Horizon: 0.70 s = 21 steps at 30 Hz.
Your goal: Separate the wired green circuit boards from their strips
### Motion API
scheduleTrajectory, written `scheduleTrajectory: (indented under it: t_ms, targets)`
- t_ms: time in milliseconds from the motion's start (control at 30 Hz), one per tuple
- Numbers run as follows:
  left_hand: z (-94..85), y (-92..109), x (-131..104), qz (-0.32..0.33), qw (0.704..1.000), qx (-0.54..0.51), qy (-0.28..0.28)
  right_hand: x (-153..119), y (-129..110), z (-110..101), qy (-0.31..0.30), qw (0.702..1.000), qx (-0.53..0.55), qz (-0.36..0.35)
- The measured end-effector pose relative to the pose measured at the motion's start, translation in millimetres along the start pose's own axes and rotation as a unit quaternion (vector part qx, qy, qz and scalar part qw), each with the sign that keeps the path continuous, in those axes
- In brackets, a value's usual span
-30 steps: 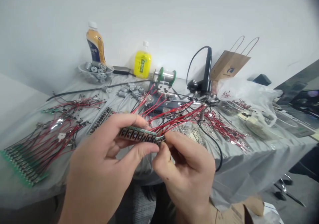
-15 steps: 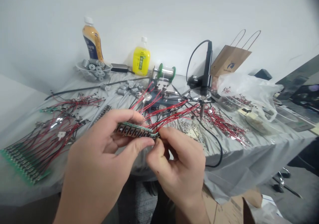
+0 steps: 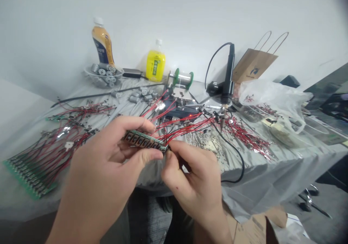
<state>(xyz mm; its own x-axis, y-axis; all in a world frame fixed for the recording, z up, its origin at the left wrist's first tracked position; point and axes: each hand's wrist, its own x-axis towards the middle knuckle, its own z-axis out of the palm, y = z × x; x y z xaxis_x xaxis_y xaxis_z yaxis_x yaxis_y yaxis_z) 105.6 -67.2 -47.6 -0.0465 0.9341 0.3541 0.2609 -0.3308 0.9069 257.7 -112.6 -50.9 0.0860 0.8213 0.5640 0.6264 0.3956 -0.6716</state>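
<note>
On the right hand (image 3: 194, 175), the thumb and forefinger were closed in a pinch at the right end of a narrow green circuit-board strip lined with dark square components (image 3: 143, 139); exactly which part they gripped was too small to tell. The left hand (image 3: 104, 168) clasped the strip's body, thumb below and forefinger over the top, seemingly to brace it for the other hand. The strip was held in the air above the table's front, sloping down rightward, its components turned towards the wearer, probably to keep them visible.

Just beyond, thin red insulated wires (image 3: 187, 128) ran over a grey plastic sheet (image 3: 258, 179). To their right, a black pen-shaped tool with a metal tip (image 3: 229, 74) stood tip downward, apparently in a holder, which left both hands free. At left lay a green circuit-board panel (image 3: 27, 179), red and black wires spreading from it. At the back, a green-flanged spool of silvery wire (image 3: 183, 79) sat raised, perhaps so it could turn, near a yellow bottle (image 3: 155, 66).
</note>
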Motion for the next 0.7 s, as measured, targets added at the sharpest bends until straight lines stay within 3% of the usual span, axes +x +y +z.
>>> scheduleTrajectory:
  t_ms: [133,267,500,700]
  targets:
    - [-5.5,-1.5,4.7,0.009,0.999,-0.001,-0.033,1.9,1.7,-0.7,-0.044,0.997,0.058,0.038]
    - [-6.3,1.3,8.5,0.002,1.000,0.001,-0.019,3.9,5.6,-2.4,-0.079,0.981,0.148,0.099]
    - [-5.4,2.1,9.1,0.011,1.000,0.004,-0.024,3.5,11.2,-1.0,-0.087,0.945,0.264,0.172]
    - [-8.5,-6.0,10.3,0.023,0.999,0.024,0.006,4.7,15.6,-2.1,-0.057,0.951,0.258,0.162]
